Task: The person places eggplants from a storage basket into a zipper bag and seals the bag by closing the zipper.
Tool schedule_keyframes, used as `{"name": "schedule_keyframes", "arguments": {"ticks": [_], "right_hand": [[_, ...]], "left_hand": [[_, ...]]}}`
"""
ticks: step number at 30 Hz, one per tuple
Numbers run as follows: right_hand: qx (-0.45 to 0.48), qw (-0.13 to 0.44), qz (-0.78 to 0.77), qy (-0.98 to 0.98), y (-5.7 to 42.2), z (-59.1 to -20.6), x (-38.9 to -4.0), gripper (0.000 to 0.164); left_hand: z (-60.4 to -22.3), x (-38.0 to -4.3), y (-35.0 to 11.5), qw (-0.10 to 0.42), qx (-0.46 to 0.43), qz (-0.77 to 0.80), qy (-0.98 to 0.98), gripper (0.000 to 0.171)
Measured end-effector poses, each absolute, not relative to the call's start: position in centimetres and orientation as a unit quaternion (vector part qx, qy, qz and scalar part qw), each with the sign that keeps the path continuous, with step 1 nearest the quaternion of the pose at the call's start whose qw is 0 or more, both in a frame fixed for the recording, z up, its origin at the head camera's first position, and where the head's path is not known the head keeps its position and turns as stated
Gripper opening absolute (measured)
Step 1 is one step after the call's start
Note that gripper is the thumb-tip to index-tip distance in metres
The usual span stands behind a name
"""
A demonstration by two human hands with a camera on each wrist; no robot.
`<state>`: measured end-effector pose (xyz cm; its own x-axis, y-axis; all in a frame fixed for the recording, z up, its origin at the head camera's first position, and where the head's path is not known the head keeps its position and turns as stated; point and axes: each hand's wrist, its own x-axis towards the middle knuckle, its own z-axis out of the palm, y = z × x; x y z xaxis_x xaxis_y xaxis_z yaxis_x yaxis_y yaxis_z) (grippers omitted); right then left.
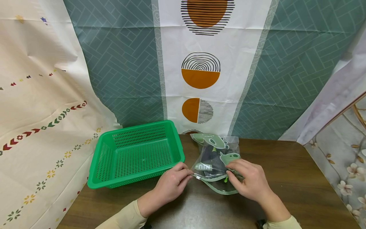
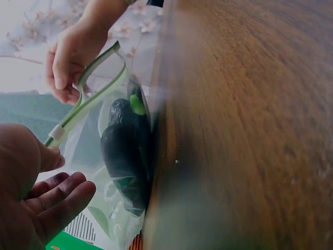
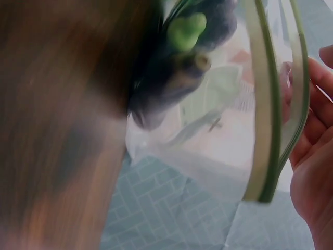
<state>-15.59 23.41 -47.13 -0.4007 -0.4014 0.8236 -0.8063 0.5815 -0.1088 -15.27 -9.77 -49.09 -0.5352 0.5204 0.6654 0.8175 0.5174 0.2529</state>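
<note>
A clear zip bag [image 1: 212, 159] with pale green trim and printed green cartoon shapes lies on the table, its mouth parted toward me. Dark, elongated eggplant-like items [image 2: 125, 156] fill it, with a bright green piece [image 3: 186, 32] among them. My left hand [image 1: 172, 181] pinches the left corner of the mouth, close to the white slider [image 2: 56, 132]. At the opposite end, my right hand [image 1: 251, 179] grips the rim, thumb toward the opening. In the right wrist view some of its fingers show through the plastic.
Left of the bag stands a green perforated plastic basket [image 1: 143, 156] with bare mesh showing inside. The brown wooden table [image 1: 288, 178] ends at a patterned curtain [image 1: 137, 63] behind. Cream cloth [image 1: 37, 95] hangs on the left, floral fabric [image 1: 350, 171] on the right.
</note>
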Motion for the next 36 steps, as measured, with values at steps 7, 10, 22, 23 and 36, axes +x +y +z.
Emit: {"name": "schedule_keyframes", "arguments": {"ticks": [7, 10, 22, 23, 36], "right_hand": [[0.401, 0.373, 0.274, -0.791, 21.7, -46.9, -14.9, 0.037], [0.417, 0.36, 0.283, -0.785, 21.2, -46.8, -14.6, 0.034], [0.441, 0.34, 0.284, -0.781, 19.4, -47.2, -13.6, 0.027], [0.443, 0.341, 0.284, -0.779, 19.2, -47.2, -13.6, 0.028], [0.455, 0.302, 0.275, -0.791, 17.9, -48.1, -13.0, 0.022]], "left_hand": [[-49.3, -15.2, -9.7, 0.264, -0.402, -0.282, -0.83, 0.012], [-49.3, -15.1, -9.7, 0.263, -0.401, -0.282, -0.831, 0.012], [-49.5, -15.1, -9.5, 0.26, -0.405, -0.289, -0.828, 0.012], [-49.5, -15.1, -9.5, 0.26, -0.405, -0.289, -0.828, 0.011], [-49.7, -15.1, -9.4, 0.247, -0.416, -0.278, -0.83, 0.006]]}}
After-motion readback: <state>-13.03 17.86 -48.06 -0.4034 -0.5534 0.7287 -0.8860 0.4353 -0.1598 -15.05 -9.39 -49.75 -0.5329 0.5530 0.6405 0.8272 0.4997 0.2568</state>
